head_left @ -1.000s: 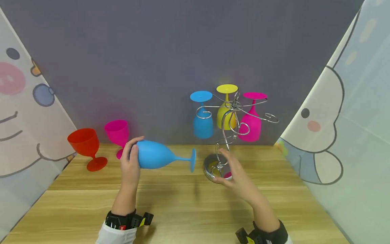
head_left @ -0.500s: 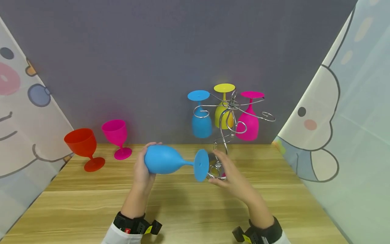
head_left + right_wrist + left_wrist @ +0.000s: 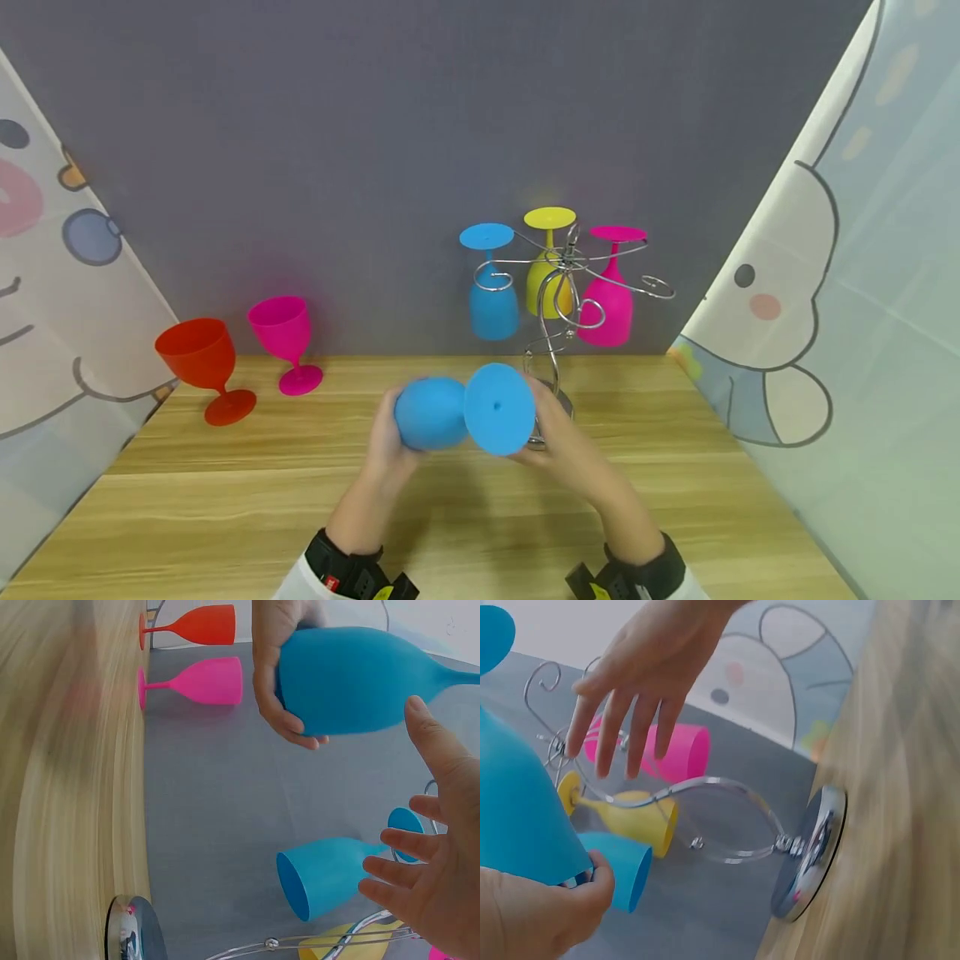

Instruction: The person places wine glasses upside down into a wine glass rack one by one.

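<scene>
My left hand grips a blue plastic goblet round the rim end of its bowl. The goblet is tipped, its round foot turned up toward the head camera. In the right wrist view, curled fingers of the left hand wrap the rim. My right hand is beside the goblet's foot, partly hidden behind it in the head view. Its fingers are extended and spread in the left wrist view; contact with the foot is unclear. Behind stands a curled metal goblet rack, its base mostly covered by the right hand.
Upside down on the rack hang a blue goblet, a yellow goblet and a magenta goblet. A red goblet and a pink goblet stand upright at the left of the wooden table. A grey wall rises behind.
My left hand has carried the blue goblet rightward toward the right hand. Its foot has turned from sideways to facing the head camera. My right hand has shifted only slightly.
</scene>
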`<state>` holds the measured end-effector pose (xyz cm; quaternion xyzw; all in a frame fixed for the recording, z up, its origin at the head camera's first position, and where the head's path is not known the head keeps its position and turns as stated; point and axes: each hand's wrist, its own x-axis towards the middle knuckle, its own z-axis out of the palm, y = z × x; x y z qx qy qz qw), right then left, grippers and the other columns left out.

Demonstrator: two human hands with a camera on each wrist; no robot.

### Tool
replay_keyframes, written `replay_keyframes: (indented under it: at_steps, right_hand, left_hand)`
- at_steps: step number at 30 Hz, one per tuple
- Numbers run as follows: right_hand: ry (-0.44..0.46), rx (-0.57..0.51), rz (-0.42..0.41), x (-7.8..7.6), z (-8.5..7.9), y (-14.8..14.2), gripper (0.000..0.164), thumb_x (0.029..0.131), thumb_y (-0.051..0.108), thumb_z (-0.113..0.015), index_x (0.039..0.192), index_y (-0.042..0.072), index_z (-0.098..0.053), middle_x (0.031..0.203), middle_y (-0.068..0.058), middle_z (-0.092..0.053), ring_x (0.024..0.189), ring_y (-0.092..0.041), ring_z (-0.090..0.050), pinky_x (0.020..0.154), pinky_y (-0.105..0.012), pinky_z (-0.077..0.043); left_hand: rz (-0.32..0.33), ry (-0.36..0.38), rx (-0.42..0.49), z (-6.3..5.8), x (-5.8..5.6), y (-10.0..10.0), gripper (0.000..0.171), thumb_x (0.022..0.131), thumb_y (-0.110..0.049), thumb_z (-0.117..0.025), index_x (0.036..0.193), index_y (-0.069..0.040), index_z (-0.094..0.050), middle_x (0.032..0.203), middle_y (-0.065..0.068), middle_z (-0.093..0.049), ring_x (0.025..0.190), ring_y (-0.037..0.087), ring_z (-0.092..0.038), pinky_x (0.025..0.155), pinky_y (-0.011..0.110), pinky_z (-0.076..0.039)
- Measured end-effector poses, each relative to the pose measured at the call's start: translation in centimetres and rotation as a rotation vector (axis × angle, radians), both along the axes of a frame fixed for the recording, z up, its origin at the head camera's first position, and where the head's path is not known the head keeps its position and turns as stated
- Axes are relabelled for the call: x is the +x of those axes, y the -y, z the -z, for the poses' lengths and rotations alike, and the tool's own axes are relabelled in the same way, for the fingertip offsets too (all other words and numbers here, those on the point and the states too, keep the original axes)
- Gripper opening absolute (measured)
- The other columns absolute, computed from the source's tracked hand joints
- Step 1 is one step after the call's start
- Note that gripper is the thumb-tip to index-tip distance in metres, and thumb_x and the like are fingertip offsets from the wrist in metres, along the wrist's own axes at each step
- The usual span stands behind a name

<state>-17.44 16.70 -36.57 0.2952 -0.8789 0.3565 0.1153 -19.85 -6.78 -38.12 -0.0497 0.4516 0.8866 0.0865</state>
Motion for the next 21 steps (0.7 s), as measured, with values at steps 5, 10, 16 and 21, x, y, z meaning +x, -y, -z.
replay_keyframes:
  at_steps: [5,10,16,21]
  right_hand:
    - [0.075,-0.056,-0.052,0.1,0.3,0.7,0.100,0.078,0.016,-0.080,0.153,0.011,-0.014,0.154,-0.011,-0.028,0.142,-0.032,-0.031,0.110,-0.056,-0.035]
    - [0.060,-0.096,-0.107,0.2,0.7,1.3,0.085,0.079,0.014,-0.079,0.148,0.014,-0.029,0.146,-0.004,-0.043,0.137,-0.024,-0.041,0.109,-0.048,-0.039]
    - [0.169,-0.146,-0.087,1.0,1.2,1.9,0.075,0.084,0.021,-0.075,0.145,0.011,-0.033,0.144,-0.008,-0.046,0.135,-0.029,-0.045,0.105,-0.049,-0.043]
    - [0.147,-0.145,-0.082,1.1,1.2,2.1,0.085,0.082,0.022,-0.077,0.147,0.006,-0.026,0.148,-0.013,-0.040,0.138,-0.034,-0.040,0.106,-0.053,-0.041]
  left_hand:
    - [0.035,0.084,0.078,0.5,0.5,-1.0,0.025,0.099,-0.043,-0.038,0.111,-0.031,-0.057,0.135,0.008,-0.035,0.119,0.029,-0.037,0.091,0.040,-0.039]
    - [0.093,0.146,0.089,1.1,0.8,-1.9,0.035,0.099,-0.044,-0.039,0.126,-0.023,-0.039,0.135,0.014,-0.029,0.116,0.031,-0.037,0.089,0.038,-0.043]
    - [0.230,0.149,0.134,1.9,1.2,-2.6,0.061,0.101,-0.048,-0.034,0.148,-0.015,-0.015,0.145,0.019,-0.017,0.129,0.036,-0.028,0.103,0.044,-0.037]
    - [0.330,0.130,0.172,2.4,1.4,-3.1,0.056,0.102,-0.045,-0.026,0.149,-0.017,-0.014,0.147,0.019,-0.017,0.130,0.036,-0.029,0.106,0.043,-0.038]
